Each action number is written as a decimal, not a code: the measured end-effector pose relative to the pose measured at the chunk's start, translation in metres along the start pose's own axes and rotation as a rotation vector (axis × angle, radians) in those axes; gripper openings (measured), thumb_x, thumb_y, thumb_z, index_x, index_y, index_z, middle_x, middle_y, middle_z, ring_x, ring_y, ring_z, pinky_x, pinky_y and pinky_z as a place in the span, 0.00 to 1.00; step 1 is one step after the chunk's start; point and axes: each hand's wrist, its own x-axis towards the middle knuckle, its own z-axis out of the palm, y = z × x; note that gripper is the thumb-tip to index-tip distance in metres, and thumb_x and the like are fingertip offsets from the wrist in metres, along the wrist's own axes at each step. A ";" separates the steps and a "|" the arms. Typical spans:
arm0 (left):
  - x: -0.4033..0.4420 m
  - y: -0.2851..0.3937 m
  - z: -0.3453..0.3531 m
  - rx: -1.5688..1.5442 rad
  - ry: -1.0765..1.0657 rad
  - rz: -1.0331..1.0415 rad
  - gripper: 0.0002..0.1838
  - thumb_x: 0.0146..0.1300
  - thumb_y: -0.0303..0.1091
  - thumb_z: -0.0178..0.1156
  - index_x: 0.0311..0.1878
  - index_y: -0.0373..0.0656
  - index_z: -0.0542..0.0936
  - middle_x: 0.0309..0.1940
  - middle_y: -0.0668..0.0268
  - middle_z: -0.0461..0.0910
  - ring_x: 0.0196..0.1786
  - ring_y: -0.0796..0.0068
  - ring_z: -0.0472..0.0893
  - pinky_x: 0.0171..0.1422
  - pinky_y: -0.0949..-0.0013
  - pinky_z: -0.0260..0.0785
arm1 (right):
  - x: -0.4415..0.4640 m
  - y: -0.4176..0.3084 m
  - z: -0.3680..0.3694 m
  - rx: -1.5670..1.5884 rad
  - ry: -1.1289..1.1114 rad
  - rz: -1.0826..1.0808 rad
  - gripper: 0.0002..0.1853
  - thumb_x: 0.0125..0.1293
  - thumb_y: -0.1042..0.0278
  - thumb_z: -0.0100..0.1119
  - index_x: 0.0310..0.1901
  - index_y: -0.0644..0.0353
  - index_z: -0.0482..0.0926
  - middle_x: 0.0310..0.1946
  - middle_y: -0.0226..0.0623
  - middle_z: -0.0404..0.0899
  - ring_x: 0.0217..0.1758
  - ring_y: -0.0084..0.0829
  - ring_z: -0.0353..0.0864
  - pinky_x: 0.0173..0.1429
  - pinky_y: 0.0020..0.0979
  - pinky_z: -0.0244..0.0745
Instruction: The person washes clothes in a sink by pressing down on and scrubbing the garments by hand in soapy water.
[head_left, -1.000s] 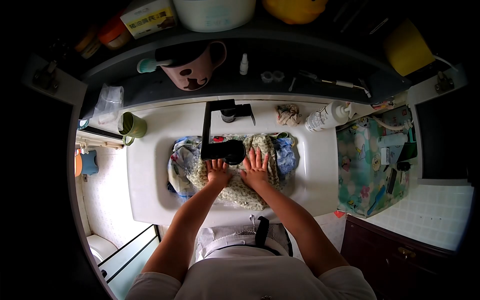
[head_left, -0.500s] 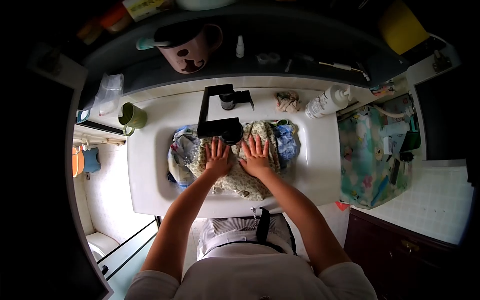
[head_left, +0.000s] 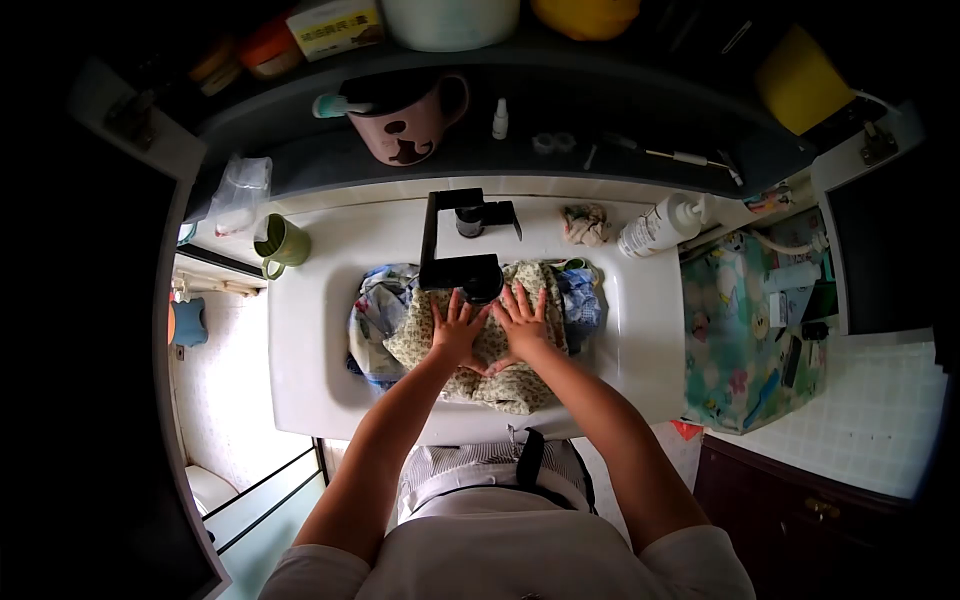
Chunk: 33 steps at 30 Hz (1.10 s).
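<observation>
My left hand [head_left: 460, 335] lies on a cream cloth with a small floral print [head_left: 512, 388], its fingers spread. Close beside it, my right hand [head_left: 523, 330] also rests on that cloth with fingers apart, the thumbs nearly meeting. The cloth sits in a white sink [head_left: 640, 345], on top of other laundry: a blue and white piece [head_left: 378, 325] at the left and a blue checked piece [head_left: 581, 300] at the right. A black faucet [head_left: 455, 270] juts out over the cloth, just beyond my fingertips.
A green cup [head_left: 287, 247] stands at the sink's back left corner. Back right are a crumpled cloth [head_left: 585, 225] and a white pump bottle [head_left: 660, 228]. A dark shelf [head_left: 560, 165] above bears a pink mug [head_left: 400, 128] and a small white bottle [head_left: 500, 120].
My hands have come closer together on the floral cloth, the left one shifting right. The whole view has shifted slightly, so the sink and shelf appear lower.
</observation>
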 end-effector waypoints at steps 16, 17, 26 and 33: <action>0.037 -0.003 0.038 0.006 -0.222 -0.034 0.65 0.30 0.73 0.68 0.73 0.54 0.54 0.73 0.59 0.50 0.75 0.50 0.46 0.71 0.30 0.25 | 0.031 -0.016 0.022 -0.065 -0.110 0.098 0.73 0.30 0.18 0.63 0.75 0.50 0.40 0.75 0.45 0.21 0.74 0.57 0.12 0.64 0.75 0.16; 0.031 -0.002 0.035 0.013 -0.204 -0.035 0.64 0.30 0.73 0.68 0.73 0.55 0.55 0.73 0.59 0.49 0.75 0.51 0.46 0.72 0.30 0.24 | 0.027 -0.015 0.018 -0.039 -0.101 0.089 0.72 0.31 0.19 0.64 0.75 0.50 0.41 0.75 0.45 0.23 0.75 0.56 0.14 0.65 0.75 0.17; -0.046 0.001 0.030 -0.264 0.191 -0.040 0.59 0.39 0.80 0.57 0.75 0.66 0.49 0.76 0.57 0.33 0.77 0.50 0.32 0.75 0.38 0.21 | -0.051 -0.021 0.062 0.329 0.528 0.028 0.63 0.38 0.23 0.63 0.74 0.45 0.47 0.76 0.40 0.36 0.79 0.42 0.28 0.69 0.70 0.21; -0.066 0.007 0.041 -0.278 0.127 -0.118 0.58 0.43 0.81 0.53 0.75 0.65 0.45 0.75 0.47 0.27 0.76 0.43 0.27 0.73 0.38 0.16 | -0.052 -0.023 0.066 0.318 0.272 0.045 0.65 0.39 0.18 0.57 0.75 0.42 0.41 0.76 0.36 0.25 0.78 0.37 0.18 0.69 0.72 0.22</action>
